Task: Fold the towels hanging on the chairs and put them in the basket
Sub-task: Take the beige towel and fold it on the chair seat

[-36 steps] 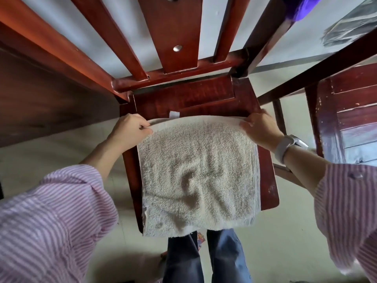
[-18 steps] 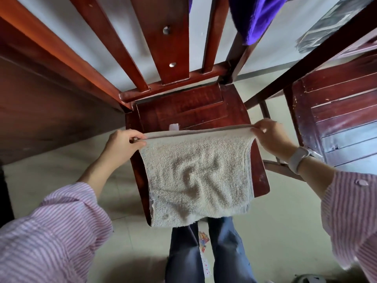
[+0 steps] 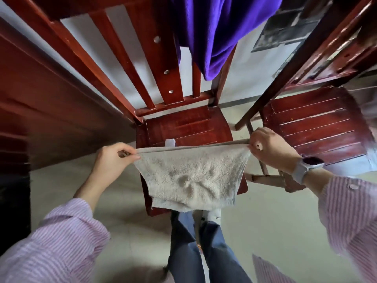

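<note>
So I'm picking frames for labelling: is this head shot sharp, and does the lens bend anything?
Head view: the beige towel and both hands, left and right, are fairly sharp; the far right edge smears with blur near the second chair; wide-angle distortion splays the chair slats; soft, even light, no glare.

A red-brown wooden chair (image 3: 183, 123) stands on a pale tiled floor (image 3: 265, 221), its slatted back rising toward the top of the view. A purple towel (image 3: 216, 31) hangs over the top of that back, at its right side. A second wooden chair (image 3: 318, 127) stands just right of the first, on the same floor.
</note>
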{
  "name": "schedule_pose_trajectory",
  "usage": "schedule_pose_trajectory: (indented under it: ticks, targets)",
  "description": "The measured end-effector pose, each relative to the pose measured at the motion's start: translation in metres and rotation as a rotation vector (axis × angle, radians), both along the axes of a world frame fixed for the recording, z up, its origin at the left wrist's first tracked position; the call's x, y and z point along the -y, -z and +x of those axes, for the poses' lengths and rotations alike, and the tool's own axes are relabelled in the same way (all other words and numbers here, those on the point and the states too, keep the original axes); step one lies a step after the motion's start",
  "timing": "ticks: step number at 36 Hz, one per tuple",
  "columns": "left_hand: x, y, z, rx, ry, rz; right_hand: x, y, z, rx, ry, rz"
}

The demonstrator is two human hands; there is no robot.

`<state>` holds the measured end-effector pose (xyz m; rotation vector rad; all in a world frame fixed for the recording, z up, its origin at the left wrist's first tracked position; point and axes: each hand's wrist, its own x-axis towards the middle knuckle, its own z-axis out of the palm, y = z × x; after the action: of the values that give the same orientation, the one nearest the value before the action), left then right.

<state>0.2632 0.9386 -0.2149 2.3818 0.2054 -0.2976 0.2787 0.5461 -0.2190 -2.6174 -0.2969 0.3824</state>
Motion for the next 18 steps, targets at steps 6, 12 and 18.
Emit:
schedule_pose_trajectory:
  ticks: [6, 12, 18]
  targets:
    - [0.015, -0.04, -0.011, 0.154, -0.015, 0.069, 0.01, -0.04, 0.002, 0.17, -0.12, -0.038]
    - [0.02, -0.082, -0.011, 0.345, 0.079, 0.172, 0.02, -0.077, 0.014, 0.332, -0.203, -0.173]
    - [0.021, -0.104, -0.012, 0.359, 0.189, 0.264, 0.018, -0.113, 0.025, 0.471, -0.254, -0.278]
